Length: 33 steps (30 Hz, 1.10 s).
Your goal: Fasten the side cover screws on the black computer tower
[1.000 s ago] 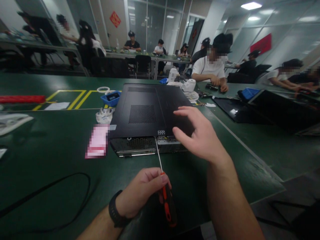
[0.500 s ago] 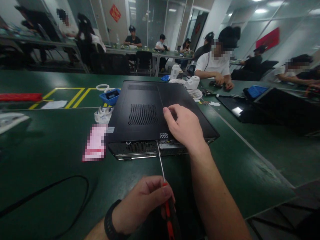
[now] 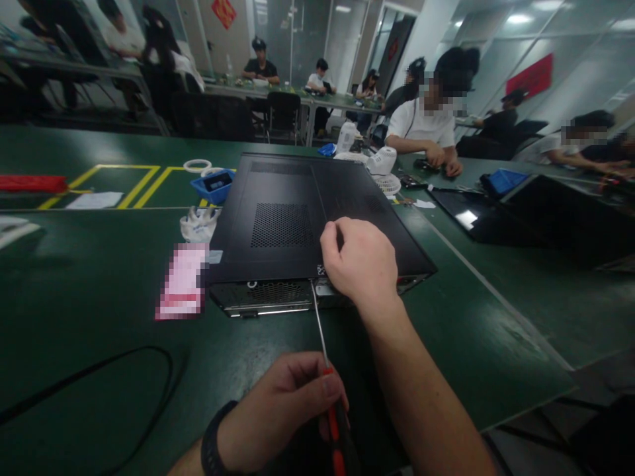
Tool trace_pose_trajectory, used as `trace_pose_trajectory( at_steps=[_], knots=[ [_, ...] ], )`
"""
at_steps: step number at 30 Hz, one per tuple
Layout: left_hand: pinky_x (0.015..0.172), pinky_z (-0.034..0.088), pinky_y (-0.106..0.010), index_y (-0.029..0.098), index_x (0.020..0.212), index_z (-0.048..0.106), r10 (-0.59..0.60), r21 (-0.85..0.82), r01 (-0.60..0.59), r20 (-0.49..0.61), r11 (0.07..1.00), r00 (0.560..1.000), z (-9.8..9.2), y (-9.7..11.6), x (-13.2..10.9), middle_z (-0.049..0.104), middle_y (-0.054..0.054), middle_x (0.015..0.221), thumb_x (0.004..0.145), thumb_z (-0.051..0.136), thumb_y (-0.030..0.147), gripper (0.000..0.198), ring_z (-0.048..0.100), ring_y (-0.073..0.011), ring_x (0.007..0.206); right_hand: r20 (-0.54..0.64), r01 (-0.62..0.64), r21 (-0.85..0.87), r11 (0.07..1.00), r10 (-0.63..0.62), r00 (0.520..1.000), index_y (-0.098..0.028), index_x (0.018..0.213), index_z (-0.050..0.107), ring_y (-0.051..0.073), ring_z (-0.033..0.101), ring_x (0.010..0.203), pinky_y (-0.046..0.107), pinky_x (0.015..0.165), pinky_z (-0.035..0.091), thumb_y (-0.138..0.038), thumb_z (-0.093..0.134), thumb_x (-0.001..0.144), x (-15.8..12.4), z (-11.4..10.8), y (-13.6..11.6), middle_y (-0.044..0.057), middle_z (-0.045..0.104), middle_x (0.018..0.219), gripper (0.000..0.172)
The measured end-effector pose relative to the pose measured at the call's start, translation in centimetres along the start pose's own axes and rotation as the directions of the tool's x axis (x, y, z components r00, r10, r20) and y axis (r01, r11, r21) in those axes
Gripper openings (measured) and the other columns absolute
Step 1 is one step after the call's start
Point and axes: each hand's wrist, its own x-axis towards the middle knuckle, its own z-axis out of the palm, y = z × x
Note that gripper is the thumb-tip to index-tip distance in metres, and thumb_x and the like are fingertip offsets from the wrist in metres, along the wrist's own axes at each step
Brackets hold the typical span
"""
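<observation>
Screwdriver [image 3: 318, 324] aimed away at computer case [image 3: 282, 225], left hand [image 3: 282, 410] gripping it, right hand [image 3: 362, 264] curled atop case

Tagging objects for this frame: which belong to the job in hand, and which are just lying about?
In hand: screwdriver gripped by the left hand, tip at the rear edge of the computer case; right hand resting on its lid.
Lying about: blue tray, tape roll, white cloth, pink sheet, black cable, white fan.
</observation>
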Motion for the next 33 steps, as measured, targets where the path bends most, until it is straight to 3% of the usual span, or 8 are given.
trace_pose_trajectory(
  at_steps=[21, 33],
  knots=[
    [0.055, 0.046, -0.018, 0.013, 0.080, 0.068, 0.024, 0.027, -0.024, -0.015, 0.999, 1.000, -0.05, -0.11, 0.49, 0.066, -0.002, 0.069, 0.076, 0.078, 0.063, 0.052, 0.059, -0.0073, 0.057, -0.074, -0.082, -0.060, 0.995, 0.078, 0.994, -0.018, 0.080, 0.068, 0.019, 0.062, 0.068, 0.034, 0.062, 0.027, -0.040, 0.037, 0.101, -0.19, 0.27, 0.00, 0.008, 0.073, 0.077, 0.043],
    [0.056, 0.045, -0.020, 0.012, 0.080, 0.067, 0.017, 0.031, -0.015, -0.045, 0.999, 0.999, 0.14, 0.19, 0.27, 0.067, -0.003, 0.068, 0.075, 0.079, 0.064, 0.053, 0.059, -0.0084, 0.057, -0.098, -0.097, -0.019, 0.995, 0.095, 0.991, -0.019, 0.080, 0.071, 0.019, 0.063, 0.065, 0.034, 0.061, 0.029, -0.040, 0.037, 0.101, -0.26, 0.30, -0.02, 0.009, 0.074, 0.077, 0.045]
  ],
)
